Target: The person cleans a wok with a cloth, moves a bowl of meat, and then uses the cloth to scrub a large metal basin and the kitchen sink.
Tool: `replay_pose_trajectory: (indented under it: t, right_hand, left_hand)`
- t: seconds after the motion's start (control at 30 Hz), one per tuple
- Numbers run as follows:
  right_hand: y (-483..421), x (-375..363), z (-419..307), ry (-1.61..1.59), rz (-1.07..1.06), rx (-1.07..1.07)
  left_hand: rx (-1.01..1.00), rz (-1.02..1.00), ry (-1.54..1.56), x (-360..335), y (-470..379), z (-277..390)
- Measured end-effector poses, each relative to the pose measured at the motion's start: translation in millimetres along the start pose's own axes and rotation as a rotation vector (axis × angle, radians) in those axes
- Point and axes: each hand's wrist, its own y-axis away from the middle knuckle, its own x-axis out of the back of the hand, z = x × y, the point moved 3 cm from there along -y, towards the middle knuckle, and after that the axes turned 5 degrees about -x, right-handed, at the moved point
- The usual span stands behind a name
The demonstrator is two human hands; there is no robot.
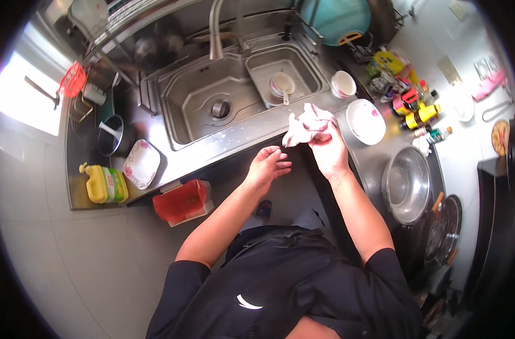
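Note:
My right hand [331, 154] grips a crumpled pinkish-white cloth [310, 123] above the front edge of the steel counter. Apart from it, my left hand [268, 166] hovers with its fingers loosely curled and holds nothing. In front of me is a double-bowl stainless steel sink [189, 101]. The smaller right bowl contains a rectangular metal tray [300, 89], with a bowl and a light-coloured ladle [286, 87] in it. Right of the cloth, an oval white dish with a floral print [363, 123] rests on the counter, near some small white bowls [343, 84].
A faucet [216, 42] rises behind the sink. On the left are a square floral dish [142, 164], a dark pot [115, 137] and a yellow detergent jug [107, 185]. A red-lined bin [181, 202] stands below. To the right sit a steel basin [406, 186] and several bottles [420, 116].

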Motion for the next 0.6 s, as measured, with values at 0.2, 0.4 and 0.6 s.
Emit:
replay_pose_trajectory:
  t: [0.2,0.4,0.6]
  right_hand:
    - [-71.7,-0.9,18.0,0.708,-0.108,0.102]
    - [-95.9,44.4,104.1,1.710,-0.552,0.216]
    - [-97.7,-6.7,201.5,1.710,-1.006,0.259]
  left_hand:
    - [-0.129,0.364,0.075,103.8,17.5,18.1]
    - [-0.250,0.823,0.148,202.3,73.5,23.3]
    - [-0.390,1.148,0.263,258.8,135.6,51.2]
